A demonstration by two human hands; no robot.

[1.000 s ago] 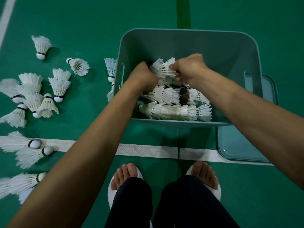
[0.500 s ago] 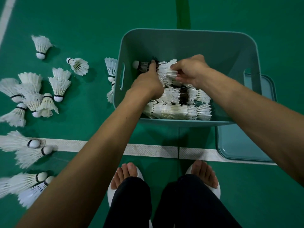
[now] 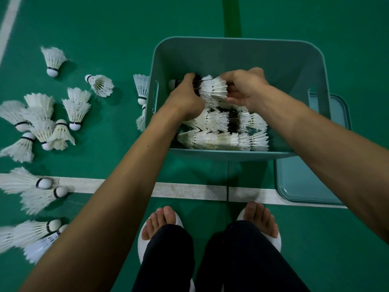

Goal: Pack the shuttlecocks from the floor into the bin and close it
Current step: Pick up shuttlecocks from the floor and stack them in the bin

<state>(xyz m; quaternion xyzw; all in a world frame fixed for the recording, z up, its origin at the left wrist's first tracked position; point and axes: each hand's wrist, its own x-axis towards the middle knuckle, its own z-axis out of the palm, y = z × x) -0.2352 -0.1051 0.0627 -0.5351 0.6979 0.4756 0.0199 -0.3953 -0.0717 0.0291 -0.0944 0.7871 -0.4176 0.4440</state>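
Observation:
A teal plastic bin [image 3: 235, 53] stands on the green floor in front of me. Rows of nested white shuttlecocks [image 3: 223, 140] lie inside it. Both my hands are down in the bin, gripping one stacked row of shuttlecocks [image 3: 213, 88] between them. My left hand [image 3: 185, 100] holds its left end, where a cork tip pokes out. My right hand [image 3: 244, 89] closes on the feathered right end. Several loose shuttlecocks [image 3: 50, 121] lie scattered on the floor to the left.
The bin's teal lid [image 3: 307, 184] lies flat on the floor at the right, partly under the bin. A white court line [image 3: 189, 190] crosses the floor just ahead of my feet in white slippers [image 3: 160, 224]. Two shuttlecocks [image 3: 141, 87] rest against the bin's left wall.
Both hands have shifted slightly farther into the bin with the stacked row, and my left hand has slid along it toward the cork end.

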